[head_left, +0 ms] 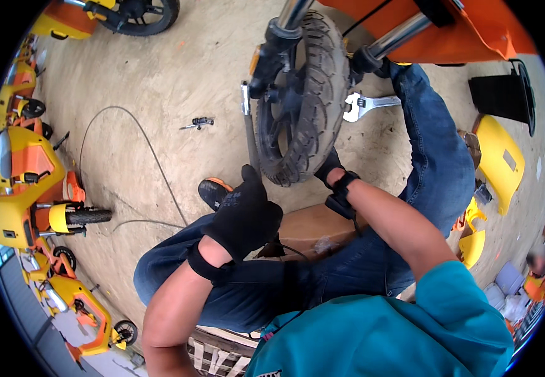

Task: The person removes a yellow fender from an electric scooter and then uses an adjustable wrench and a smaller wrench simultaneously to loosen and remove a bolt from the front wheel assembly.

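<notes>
My left hand (242, 217), in a black glove, is wrapped round the dark handle of a socket wrench (250, 135). The wrench points away from me, with its shiny head beside the wheel's hub. Upright in front of me stands the front wheel (323, 94) of an orange motorbike, between two fork legs (291, 16). Gloved in black too, my right hand (330, 169) is at the tyre's lower right edge. The tyre hides its fingers. An adjustable wrench (370, 105) lies on the floor right of the wheel, by my leg.
A cardboard box (316, 229) sits between my legs. On the floor to the left are a small dark metal part (198, 123) and a long thin cable (150, 141). Several yellow-orange motorbikes (27, 188) line the left side. Yellow panels (497, 160) lie at right, near a distant person (539, 264).
</notes>
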{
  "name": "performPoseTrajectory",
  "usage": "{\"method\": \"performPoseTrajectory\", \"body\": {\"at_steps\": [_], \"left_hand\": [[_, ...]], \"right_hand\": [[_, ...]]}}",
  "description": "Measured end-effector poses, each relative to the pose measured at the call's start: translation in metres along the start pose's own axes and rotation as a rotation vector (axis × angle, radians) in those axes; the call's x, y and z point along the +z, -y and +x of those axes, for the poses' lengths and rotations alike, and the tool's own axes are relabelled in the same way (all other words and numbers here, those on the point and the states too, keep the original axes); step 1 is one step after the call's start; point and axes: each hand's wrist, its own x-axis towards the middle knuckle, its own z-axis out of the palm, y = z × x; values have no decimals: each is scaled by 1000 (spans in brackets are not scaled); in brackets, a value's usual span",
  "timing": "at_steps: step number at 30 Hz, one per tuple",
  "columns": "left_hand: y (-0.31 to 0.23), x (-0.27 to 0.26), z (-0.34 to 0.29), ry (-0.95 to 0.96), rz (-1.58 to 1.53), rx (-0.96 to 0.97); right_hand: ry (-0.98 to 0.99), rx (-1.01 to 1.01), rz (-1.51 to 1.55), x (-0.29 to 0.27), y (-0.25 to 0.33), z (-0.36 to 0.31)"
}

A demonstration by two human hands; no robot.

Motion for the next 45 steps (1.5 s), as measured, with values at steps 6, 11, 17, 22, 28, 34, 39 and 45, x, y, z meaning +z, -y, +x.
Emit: {"method": "performPoseTrajectory", "body": {"at_steps": [6,11,17,22,28,34,39,45], "left_hand": [[-13,-3,4,-84,-372,-374],[-13,-7,1,-139,-344,-325],[-14,-19,-4,-83,-217,-165],[0,-7,-9,-127,-125,-153],[-24,-29,13,-33,-123,-127],[2,-13,-4,-75,-448,-338],[-14,-18,9,-32,-263,-357],[-5,-17,3,-30,-313,-302]], "right_hand": [[-117,155,364,45,-82,40],[-189,208,499,38,-99,73],[-249,217,490,39,-118,73],[-155,193,-62,21,-80,50],[300,-229,-935,-124,22,59],[342,-220,-804,-203,127,71],[380,-113,-801,-215,144,55],[347,-24,-735,-209,162,52]]}}
